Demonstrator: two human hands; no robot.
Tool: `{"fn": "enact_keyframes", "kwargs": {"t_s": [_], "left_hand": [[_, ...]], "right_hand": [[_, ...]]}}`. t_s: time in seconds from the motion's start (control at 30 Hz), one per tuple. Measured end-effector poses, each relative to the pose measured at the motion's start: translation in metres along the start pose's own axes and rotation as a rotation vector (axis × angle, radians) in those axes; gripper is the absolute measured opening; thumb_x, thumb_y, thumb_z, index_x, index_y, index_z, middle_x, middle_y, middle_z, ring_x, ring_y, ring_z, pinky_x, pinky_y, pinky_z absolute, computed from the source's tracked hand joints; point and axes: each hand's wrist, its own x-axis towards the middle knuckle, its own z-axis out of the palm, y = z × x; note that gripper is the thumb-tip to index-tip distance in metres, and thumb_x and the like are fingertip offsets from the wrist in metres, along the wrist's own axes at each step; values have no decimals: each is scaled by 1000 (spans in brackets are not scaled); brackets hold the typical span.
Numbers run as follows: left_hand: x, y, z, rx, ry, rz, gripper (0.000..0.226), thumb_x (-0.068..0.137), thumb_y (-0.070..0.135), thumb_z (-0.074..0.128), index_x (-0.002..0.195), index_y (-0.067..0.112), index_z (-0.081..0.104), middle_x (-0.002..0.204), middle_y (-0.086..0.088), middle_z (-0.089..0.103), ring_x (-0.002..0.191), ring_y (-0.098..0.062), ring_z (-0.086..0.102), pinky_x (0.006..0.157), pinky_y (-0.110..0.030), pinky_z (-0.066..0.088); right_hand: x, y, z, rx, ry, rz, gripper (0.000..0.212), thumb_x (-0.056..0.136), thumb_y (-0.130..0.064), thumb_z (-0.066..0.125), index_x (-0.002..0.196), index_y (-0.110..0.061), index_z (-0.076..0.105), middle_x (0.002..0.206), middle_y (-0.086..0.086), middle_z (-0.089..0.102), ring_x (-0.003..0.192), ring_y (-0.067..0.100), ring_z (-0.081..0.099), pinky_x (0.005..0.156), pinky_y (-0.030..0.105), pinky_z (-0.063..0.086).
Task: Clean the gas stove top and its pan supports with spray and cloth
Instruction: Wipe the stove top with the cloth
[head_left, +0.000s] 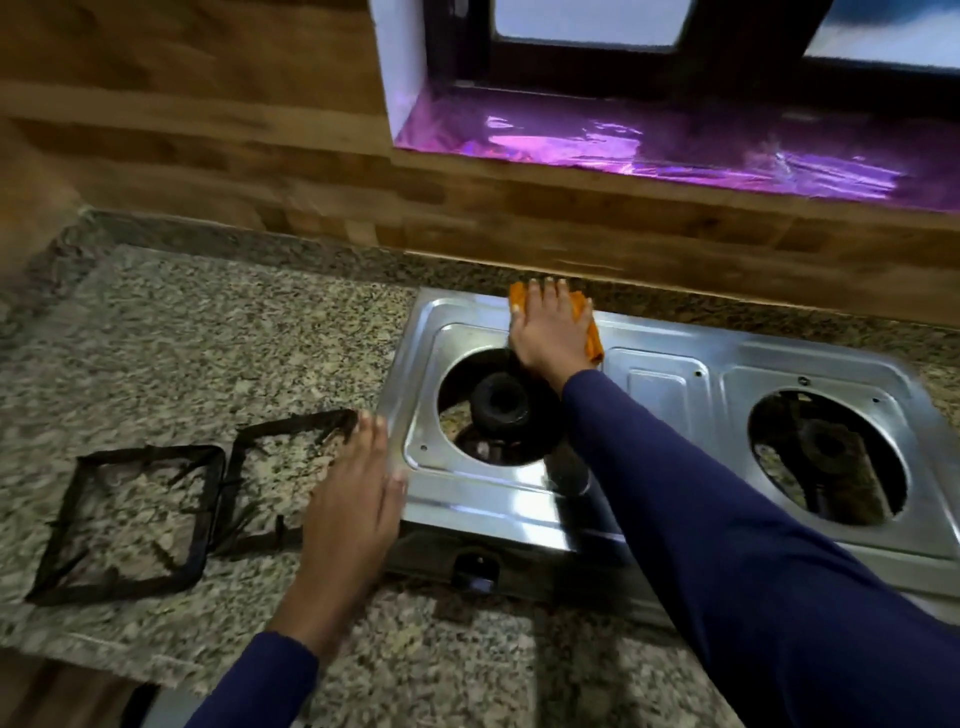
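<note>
Two flat hands frame the stove (660, 384). Nearest, the left hand (353, 499) lies along the stove's left edge, fingers (371, 441) straight and holding nothing, probably steadying a light sheet-steel body that could slide. Left of the stove, the pan supports (218, 499) rest on the counter (208, 322); they look thin and stiff, best lifted by a side bar. At the stove's far edge, the right hand (543, 338) presses the soft orange cloth (595, 340) under spread fingers.

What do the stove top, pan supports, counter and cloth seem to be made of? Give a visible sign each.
Shiny silver stove top: pressed steel, probably stainless; mirror-like reflections, stamped ridges.
Two black square pan supports: likely coated metal, matt; thin straight bars.
Speckled grey-beige counter: stone, perhaps granite; mottled grain.
Orange cloth: soft fabric; bunched folds.
</note>
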Motion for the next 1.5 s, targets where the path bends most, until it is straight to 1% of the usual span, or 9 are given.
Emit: {"fn": "enact_keyframes", "kwargs": {"t_s": [0.3, 0.47, 0.63, 0.73, 0.9, 1.03, 1.13, 1.27, 1.5], "left_hand": [[0, -10, -2, -299, -72, 71, 83, 93, 69, 29, 157, 24, 1, 165, 7, 3, 148, -6, 12, 113, -26, 23], [3, -15, -15, -1060, -89, -184, 92, 75, 88, 36, 150, 47, 1, 159, 18, 22, 140, 10, 27, 104, -7, 31], [23, -39, -32, -1046, -101, -252, 97, 68, 95, 27, 146, 38, 25, 152, 15, 30, 136, 7, 33, 104, -5, 28], [37, -37, -39, -912, -169, -207, 80, 86, 80, 15, 149, 34, 32, 155, 13, 31, 140, -1, 27, 106, -14, 22], [37, -29, -25, -709, -288, 7, 87, 80, 86, 14, 152, 39, 21, 153, 34, 14, 144, 8, 13, 114, -15, 15], [31, -34, -1, -583, -219, 165, 78, 92, 73, 13, 156, 28, 11, 161, 22, 0, 150, -1, -4, 122, -34, 6], [30, -35, 2, -609, -204, 165, 79, 92, 73, 14, 156, 26, 10, 162, 19, 2, 150, -2, -2, 122, -32, 6], [30, -38, 2, -577, -240, 191, 79, 92, 74, 12, 156, 29, 5, 162, 21, -2, 149, 1, -7, 120, -22, 1], [31, -40, 2, -547, -235, 189, 76, 94, 71, 13, 156, 29, 5, 162, 21, -1, 149, 0, -5, 122, -29, 4]], "right_hand": [[-18, -105, 28, -38, -95, -325, 61, 105, -44, 20, 159, -18, 7, 167, 4, 0, 153, 19, -5, 121, 49, -9], [-94, -107, 39, 65, -72, -521, 68, 98, -50, 12, 157, -19, 20, 166, 3, 12, 153, 17, 4, 122, 43, -3], [-181, -94, 48, -2, -87, -721, 57, 104, -44, 27, 156, -21, 27, 164, 2, 21, 152, 18, 12, 120, 39, 0], [-214, -84, 52, -71, -56, -761, 54, 104, -41, 33, 155, -23, 29, 163, 1, 26, 151, 18, 18, 121, 39, 7], [-251, -35, 46, -48, 84, -426, 51, 99, -41, 40, 147, -25, 45, 155, -2, 42, 145, 17, 35, 116, 36, 20], [-279, 29, 27, -72, 103, -101, 58, 101, -51, 25, 152, -26, 37, 159, -4, 33, 149, 15, 26, 119, 35, 15], [-265, 41, 19, -110, 28, -60, 68, 99, -59, 5, 156, -27, 25, 164, -3, 21, 152, 14, 12, 121, 42, 12], [-199, 37, 13, -39, 7, 72, 61, 103, -51, 14, 159, -28, 4, 166, -3, -5, 152, 16, -11, 120, 50, -9], [-80, 48, -2, 6, 93, 154, 61, 105, -43, 24, 158, -15, 14, 167, 5, 8, 153, 19, 3, 122, 47, 0]]}}
